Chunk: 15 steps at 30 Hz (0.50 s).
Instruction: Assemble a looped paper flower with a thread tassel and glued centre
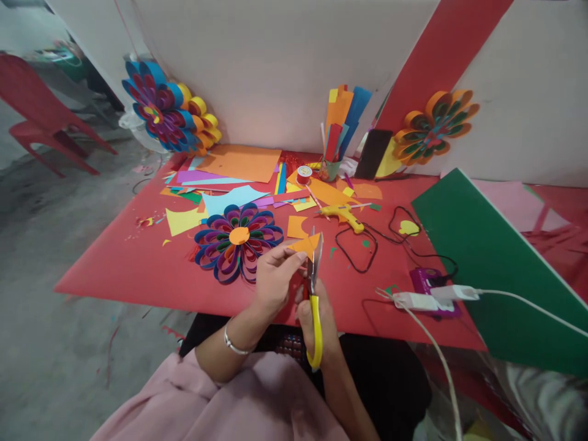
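Note:
My left hand pinches a small piece of orange paper between thumb and fingers. My right hand grips a pair of scissors by its yellow handles, and the parted blades point away from me at the paper's right edge. Just left of my hands lies a paper flower of looped blue, purple and green strips, with an orange disc at its centre. Another orange paper piece with a curved cut rests beyond my left hand.
A yellow glue gun with a black cord lies right of the hands. Paper scraps and a thread spool are farther back. A phone leans on the wall. A green board and white plugs occupy the right.

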Motion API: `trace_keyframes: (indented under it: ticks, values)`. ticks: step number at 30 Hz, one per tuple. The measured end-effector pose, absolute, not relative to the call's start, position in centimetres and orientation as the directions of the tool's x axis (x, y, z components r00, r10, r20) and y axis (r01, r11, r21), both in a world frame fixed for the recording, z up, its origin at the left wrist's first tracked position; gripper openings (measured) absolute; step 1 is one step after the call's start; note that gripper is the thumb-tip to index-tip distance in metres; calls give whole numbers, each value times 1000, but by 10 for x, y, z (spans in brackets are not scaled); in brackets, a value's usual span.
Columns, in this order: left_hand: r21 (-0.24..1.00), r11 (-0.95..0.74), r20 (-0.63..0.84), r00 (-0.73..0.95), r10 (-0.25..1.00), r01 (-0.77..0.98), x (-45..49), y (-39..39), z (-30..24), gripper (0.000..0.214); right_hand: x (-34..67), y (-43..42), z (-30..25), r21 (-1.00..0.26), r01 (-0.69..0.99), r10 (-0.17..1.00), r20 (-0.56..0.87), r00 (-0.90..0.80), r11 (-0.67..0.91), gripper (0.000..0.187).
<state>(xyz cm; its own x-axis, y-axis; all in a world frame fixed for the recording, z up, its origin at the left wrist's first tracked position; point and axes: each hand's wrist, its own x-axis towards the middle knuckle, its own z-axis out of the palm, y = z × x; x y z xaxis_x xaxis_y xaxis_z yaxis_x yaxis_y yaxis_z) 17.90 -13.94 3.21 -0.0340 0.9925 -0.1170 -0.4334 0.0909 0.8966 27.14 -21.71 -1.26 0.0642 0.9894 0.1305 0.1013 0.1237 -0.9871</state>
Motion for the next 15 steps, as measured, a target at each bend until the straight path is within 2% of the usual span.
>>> trace_keyframes:
  ticks: [4, 15]
  values:
    - [901, 78, -109, -49, 993, -427, 180, -141, 33, 26, 271, -217, -10, -980, 136, 985, 158, 72, 148, 26]
    - [899, 54, -91, -64, 994, -434, 180, -141, 30, 26, 269, -216, -12, -977, 171, 985, 142, 100, 124, 37]
